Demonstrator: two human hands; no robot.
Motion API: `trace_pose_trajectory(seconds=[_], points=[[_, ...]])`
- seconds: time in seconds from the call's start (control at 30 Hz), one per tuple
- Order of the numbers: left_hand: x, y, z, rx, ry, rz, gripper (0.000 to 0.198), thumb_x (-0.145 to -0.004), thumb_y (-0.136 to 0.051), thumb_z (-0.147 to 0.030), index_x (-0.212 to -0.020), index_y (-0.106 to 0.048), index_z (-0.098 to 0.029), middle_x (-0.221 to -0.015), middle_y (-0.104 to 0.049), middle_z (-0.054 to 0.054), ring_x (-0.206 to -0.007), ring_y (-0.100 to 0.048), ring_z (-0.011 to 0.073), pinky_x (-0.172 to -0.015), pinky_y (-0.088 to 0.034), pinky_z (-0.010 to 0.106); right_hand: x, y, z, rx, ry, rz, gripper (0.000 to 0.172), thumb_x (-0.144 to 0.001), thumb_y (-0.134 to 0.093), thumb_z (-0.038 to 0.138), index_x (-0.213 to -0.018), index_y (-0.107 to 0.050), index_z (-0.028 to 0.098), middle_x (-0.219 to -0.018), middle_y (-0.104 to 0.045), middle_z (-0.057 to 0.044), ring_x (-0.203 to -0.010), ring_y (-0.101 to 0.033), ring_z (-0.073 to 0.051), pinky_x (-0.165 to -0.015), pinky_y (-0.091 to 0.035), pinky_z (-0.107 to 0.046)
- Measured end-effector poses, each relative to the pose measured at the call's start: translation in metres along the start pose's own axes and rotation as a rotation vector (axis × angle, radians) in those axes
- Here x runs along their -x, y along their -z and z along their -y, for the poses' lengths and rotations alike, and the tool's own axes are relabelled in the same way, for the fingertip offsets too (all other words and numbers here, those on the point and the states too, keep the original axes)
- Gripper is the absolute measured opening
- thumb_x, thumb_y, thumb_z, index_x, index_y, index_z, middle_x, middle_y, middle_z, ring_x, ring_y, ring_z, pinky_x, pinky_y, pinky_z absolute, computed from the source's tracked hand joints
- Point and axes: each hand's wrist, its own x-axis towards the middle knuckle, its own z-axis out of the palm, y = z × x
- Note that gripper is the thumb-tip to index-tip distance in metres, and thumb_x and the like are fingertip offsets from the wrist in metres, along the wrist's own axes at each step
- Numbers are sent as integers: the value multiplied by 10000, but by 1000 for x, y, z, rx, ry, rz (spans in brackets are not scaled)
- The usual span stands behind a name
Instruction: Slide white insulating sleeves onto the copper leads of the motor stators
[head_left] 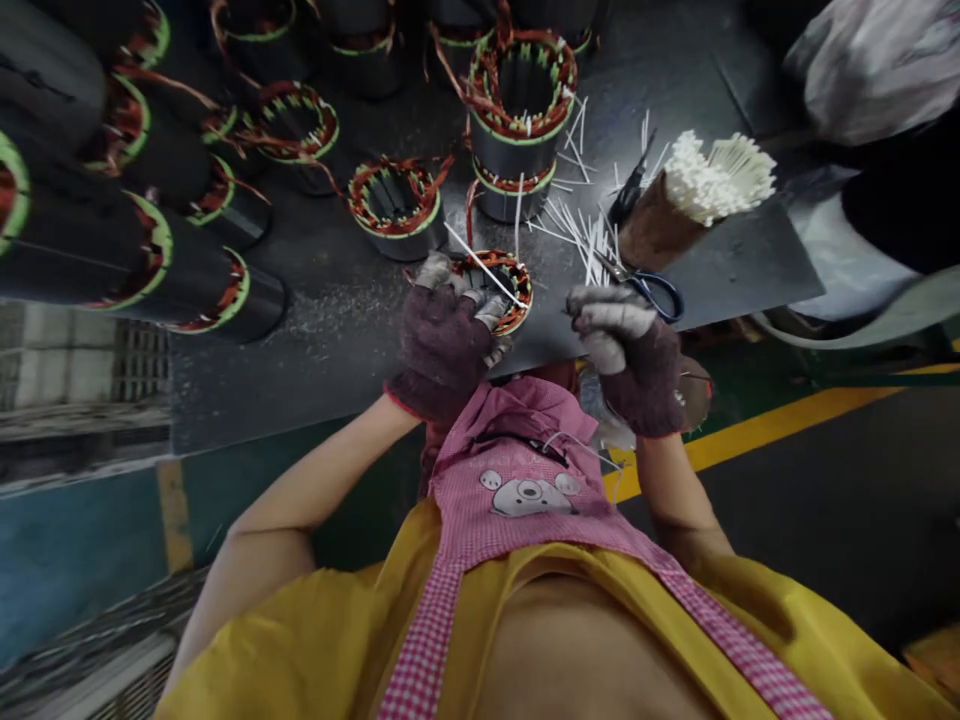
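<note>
Well | head view: left hand [442, 345], fingers [439, 272] wrapped on the rim of a wound motor stator [500, 275] on the worktop [337, 350] | heavy, stiff core, so grab steel, not soft copper | right hand [619, 345] pinched narrow, can't tell if holding anything

Look at that: glossy copper windings [495, 268], matt dark steel stator cores [510, 155], rough knitted cloth gloves [446, 345], a scuffed grey sheet-metal desk [352, 320].

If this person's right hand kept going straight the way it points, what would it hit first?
The right hand would probably reach the loose white strips first, just left of the blue-handled scissors, though depth is hard to judge.
</note>
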Motion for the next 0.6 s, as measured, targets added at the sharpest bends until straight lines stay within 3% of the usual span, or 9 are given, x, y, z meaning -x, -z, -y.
trace_pose_trajectory(seconds=[0.1, 0.27, 0.4, 0.6], points=[[-5, 17, 14, 131, -45, 86, 244, -854, -775, -388, -1091, -780, -327, -1274, -812, 42, -1471, -648, 395, -1415, -274, 723, 17, 2, 7, -197, 36, 163, 144, -1072, -706, 390, -1075, -826, 311, -1221, -866, -80, -1140, -831, -276, -1003, -684, -477], [-5, 6, 24, 152, -27, 161, 202, -836, -758, -464, -986, -762, -330, -1045, -789, 50, -1305, -732, 395, -1331, -435, 690, 40, 3, 0, -448, -51, 403, 88, -1038, -788, 346, -1084, -858, 320, -1142, -893, -64, -1070, -863, -240, -922, -718, -400], [0, -11, 13, 29, 31, 108, 243, -859, -772, -493, -1006, -768, -300, -929, -745, 94, -1180, -742, 438, -1184, -530, 719, 53, 0, -6, -475, -96, 397, 86, -1032, -805, 322, -1089, -866, 304, -1072, -898, -64, -1066, -868, -234, -964, -717, -399], [11, -15, 2, 73, 130, 26, 341, -898, -796, -538, -1161, -786, -320, -1150, -806, 133, -1285, -703, 439, -1253, -461, 708, 61, -1, -7, -444, -163, 317, 76, -1017, -817, 308, -1058, -880, 305, -1115, -904, -58, -1068, -870, -220, -930, -716, -363]])
